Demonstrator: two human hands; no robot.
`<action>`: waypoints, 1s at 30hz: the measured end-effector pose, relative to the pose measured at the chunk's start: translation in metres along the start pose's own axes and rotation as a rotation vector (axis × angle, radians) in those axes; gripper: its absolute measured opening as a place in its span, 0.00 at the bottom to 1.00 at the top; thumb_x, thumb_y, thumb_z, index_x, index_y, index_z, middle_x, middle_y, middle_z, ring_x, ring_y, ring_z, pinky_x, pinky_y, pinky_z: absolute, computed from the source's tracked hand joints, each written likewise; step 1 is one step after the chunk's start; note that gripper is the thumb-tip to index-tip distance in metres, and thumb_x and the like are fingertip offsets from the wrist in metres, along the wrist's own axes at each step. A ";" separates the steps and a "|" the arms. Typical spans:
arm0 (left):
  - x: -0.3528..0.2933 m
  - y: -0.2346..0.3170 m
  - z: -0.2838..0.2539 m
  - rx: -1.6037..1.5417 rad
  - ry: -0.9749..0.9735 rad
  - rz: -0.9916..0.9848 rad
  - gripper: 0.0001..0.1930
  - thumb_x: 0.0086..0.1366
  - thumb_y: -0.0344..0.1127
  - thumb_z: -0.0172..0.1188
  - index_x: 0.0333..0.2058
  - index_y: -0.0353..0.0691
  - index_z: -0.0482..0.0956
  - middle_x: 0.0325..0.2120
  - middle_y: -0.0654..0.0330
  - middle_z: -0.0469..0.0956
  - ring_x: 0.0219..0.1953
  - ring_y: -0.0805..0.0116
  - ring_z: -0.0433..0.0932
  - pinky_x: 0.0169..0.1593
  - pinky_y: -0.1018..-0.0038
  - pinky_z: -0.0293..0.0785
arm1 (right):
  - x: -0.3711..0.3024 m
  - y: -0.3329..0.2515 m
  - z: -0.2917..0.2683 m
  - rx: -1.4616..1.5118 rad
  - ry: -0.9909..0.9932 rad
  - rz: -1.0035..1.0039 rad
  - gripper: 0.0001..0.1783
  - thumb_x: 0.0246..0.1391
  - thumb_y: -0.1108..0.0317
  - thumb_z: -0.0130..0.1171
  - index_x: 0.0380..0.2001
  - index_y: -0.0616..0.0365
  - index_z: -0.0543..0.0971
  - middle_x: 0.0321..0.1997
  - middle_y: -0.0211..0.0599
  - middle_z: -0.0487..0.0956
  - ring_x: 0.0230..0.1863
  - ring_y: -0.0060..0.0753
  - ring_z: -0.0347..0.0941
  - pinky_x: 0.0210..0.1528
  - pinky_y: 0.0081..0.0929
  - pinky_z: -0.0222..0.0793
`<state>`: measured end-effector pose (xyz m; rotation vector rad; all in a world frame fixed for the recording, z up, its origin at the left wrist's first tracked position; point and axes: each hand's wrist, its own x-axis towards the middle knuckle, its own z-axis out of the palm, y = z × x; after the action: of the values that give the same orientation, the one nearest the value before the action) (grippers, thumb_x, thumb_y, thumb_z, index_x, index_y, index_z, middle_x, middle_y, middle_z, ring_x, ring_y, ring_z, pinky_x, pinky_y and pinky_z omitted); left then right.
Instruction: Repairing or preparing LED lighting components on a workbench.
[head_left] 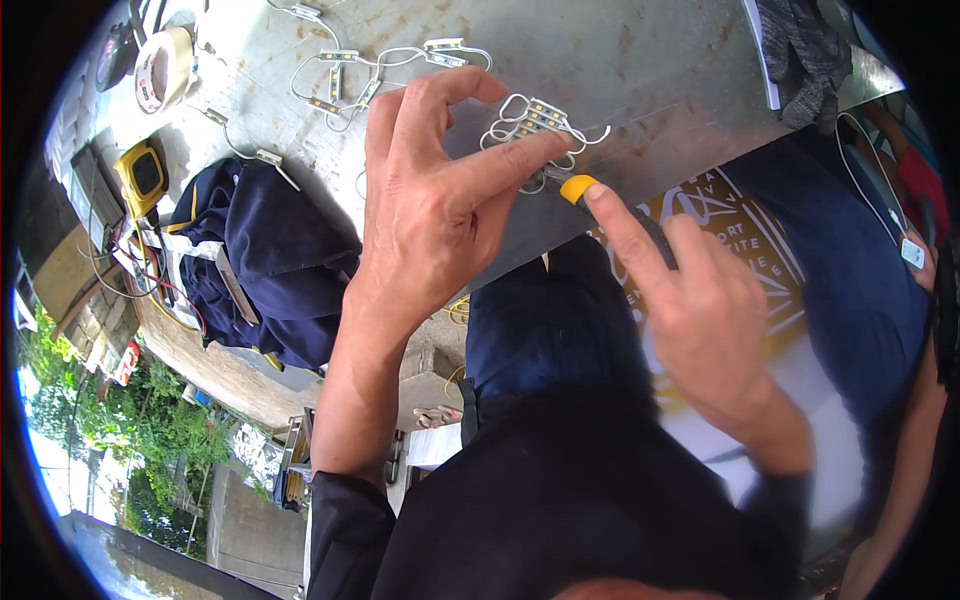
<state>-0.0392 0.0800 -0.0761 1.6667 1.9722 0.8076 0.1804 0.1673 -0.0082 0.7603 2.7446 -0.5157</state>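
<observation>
My left hand (430, 190) is over the metal table, fingers apart, the index finger arched and the thumb stretched out. The thumb tip overlaps a small bunch of LED modules (545, 115) joined by thin white wire; I cannot tell whether it presses on them. My right hand (700, 310) grips a hand tool (578, 188) with a black handle and a yellow front end, its index finger laid along it. The tool points at the wires beside the bunch. Its tip is small and partly hidden, so its exact kind is unclear.
More wired LED modules (335, 80) lie farther back on the metal table (650, 60). At left are a tape roll (165, 70), a yellow tape measure (143, 178) and dark blue cloth (280, 240). Grey gloves (810, 65) lie at right, near another person's arm (905, 480) and a printed sheet (750, 240).
</observation>
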 end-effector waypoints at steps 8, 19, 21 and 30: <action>0.071 0.012 -0.020 -0.161 -0.693 0.154 0.20 0.56 0.17 0.62 0.44 0.46 0.91 0.39 0.52 0.83 0.40 0.49 0.83 0.46 0.57 0.78 | 0.001 -0.001 -0.003 0.010 -0.033 0.011 0.38 0.53 0.76 0.61 0.69 0.40 0.78 0.29 0.36 0.66 0.27 0.39 0.73 0.29 0.38 0.72; 0.090 0.002 -0.010 -0.023 -0.932 0.151 0.10 0.61 0.26 0.66 0.41 0.40 0.90 0.35 0.51 0.85 0.42 0.49 0.84 0.47 0.57 0.79 | 0.002 0.000 -0.004 0.042 -0.055 0.024 0.41 0.49 0.78 0.58 0.69 0.40 0.78 0.29 0.37 0.65 0.27 0.40 0.72 0.30 0.39 0.72; 0.086 -0.004 -0.010 -0.066 -0.910 0.155 0.09 0.61 0.27 0.67 0.41 0.40 0.90 0.36 0.52 0.84 0.41 0.48 0.83 0.46 0.57 0.79 | 0.003 0.000 -0.005 0.044 -0.053 0.024 0.41 0.49 0.78 0.58 0.69 0.40 0.77 0.30 0.37 0.65 0.27 0.40 0.72 0.30 0.39 0.72; 0.062 -0.019 -0.019 -0.206 -0.640 0.230 0.10 0.59 0.21 0.68 0.40 0.37 0.85 0.38 0.54 0.81 0.39 0.49 0.83 0.42 0.59 0.79 | 0.003 -0.001 -0.006 0.026 -0.054 0.011 0.42 0.48 0.78 0.60 0.70 0.40 0.78 0.30 0.36 0.64 0.27 0.38 0.71 0.29 0.38 0.72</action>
<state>-0.0772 0.1360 -0.0724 1.7613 1.2398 0.4469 0.1761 0.1702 -0.0035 0.7553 2.6873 -0.5628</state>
